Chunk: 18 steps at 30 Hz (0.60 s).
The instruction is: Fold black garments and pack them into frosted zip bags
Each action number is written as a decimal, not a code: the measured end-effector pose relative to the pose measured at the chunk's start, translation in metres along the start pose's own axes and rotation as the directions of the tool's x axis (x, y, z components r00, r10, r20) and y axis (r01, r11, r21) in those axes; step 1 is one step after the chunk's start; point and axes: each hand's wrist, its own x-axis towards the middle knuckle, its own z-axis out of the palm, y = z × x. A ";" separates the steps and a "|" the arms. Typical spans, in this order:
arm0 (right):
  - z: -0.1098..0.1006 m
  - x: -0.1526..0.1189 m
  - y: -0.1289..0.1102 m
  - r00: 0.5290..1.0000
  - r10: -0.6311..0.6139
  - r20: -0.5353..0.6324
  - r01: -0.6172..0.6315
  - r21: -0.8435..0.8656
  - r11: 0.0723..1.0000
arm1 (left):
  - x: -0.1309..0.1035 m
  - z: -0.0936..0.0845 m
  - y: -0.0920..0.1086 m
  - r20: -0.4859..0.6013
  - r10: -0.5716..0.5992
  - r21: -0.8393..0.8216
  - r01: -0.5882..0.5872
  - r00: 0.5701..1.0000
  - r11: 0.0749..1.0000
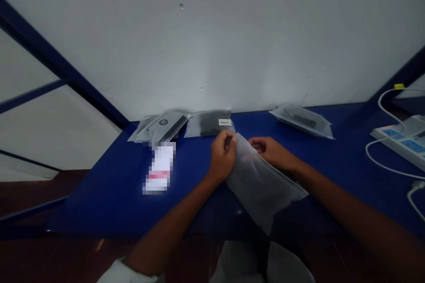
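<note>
A frosted translucent zip bag hangs tilted between my hands over the front of the blue table. My left hand pinches the upper left corner of the bag between thumb and fingers. Along the bag's top edge, my right hand has curled fingers closed at the zip strip. The bag looks flat, and its lower corner reaches past the table's front edge. Part of the right fingers is hidden behind the bag.
Frosted packets overlap at the back left. Beside them lies a bag with dark contents and a barcode label. Another filled bag rests at the back right. A power strip with white cables and a pixelated white item are on the table.
</note>
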 end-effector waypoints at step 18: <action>-0.048 -0.010 -0.017 0.970 0.120 0.210 -0.115 -0.033 0.993 | 0.018 -0.014 -0.019 -0.066 -0.061 0.045 0.064 0.996 0.997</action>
